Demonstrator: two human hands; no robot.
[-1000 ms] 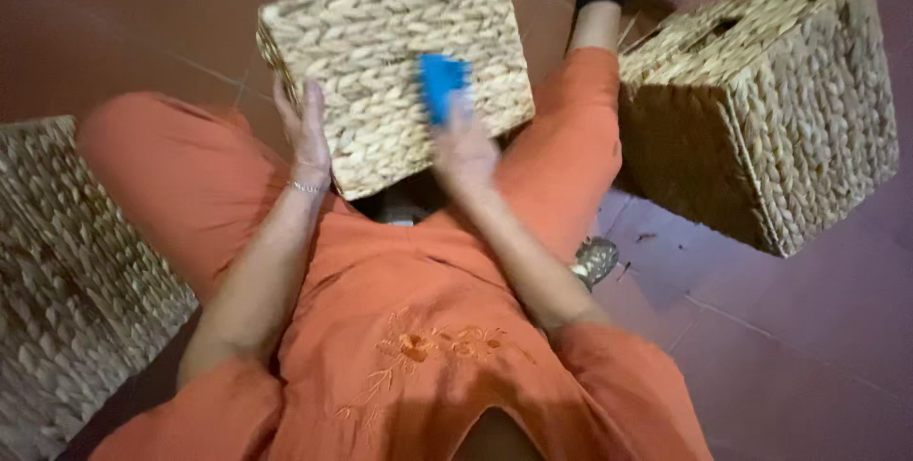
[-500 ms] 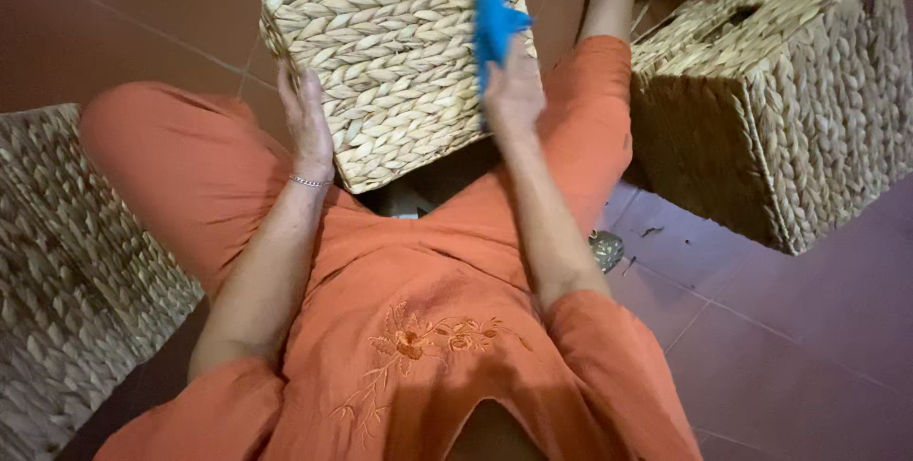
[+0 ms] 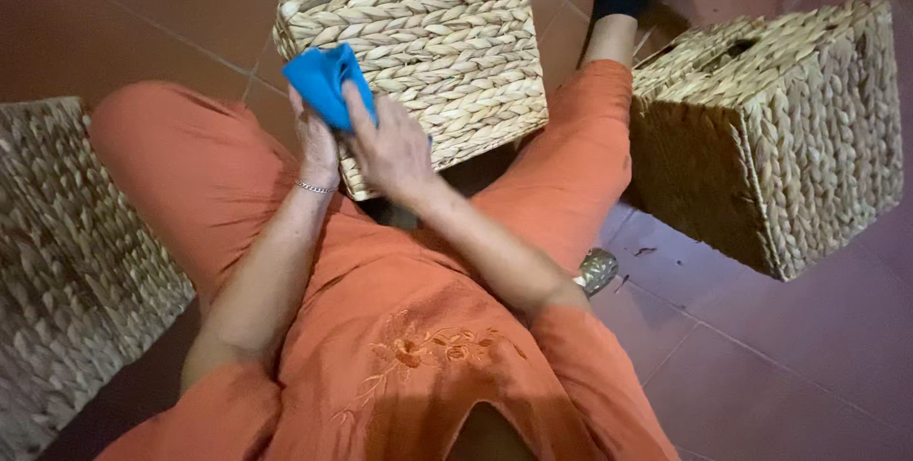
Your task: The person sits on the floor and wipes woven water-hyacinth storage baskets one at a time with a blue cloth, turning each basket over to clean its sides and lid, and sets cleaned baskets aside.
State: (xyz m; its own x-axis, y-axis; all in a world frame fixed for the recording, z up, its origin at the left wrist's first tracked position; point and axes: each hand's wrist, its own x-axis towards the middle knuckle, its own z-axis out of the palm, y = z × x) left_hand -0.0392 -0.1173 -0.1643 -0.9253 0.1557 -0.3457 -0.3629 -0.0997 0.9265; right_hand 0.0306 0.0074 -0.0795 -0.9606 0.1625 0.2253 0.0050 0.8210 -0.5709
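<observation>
Two hands meet at the woven basket's (image 3: pixel 447 52) left edge: right hand (image 3: pixel 390 152) squeezes a blue cloth (image 3: pixel 323 80); left hand (image 3: pixel 316 142) lies flat, fingers open, against the basket.

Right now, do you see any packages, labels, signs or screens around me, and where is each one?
None in view, no package, label, sign or screen.
Woven basket: between the knees, boxy, straw-coloured, both hands on it.
Blue cloth: under the right hand, beside the left hand.
Second woven basket: on the floor to the right, boxy, tan.
</observation>
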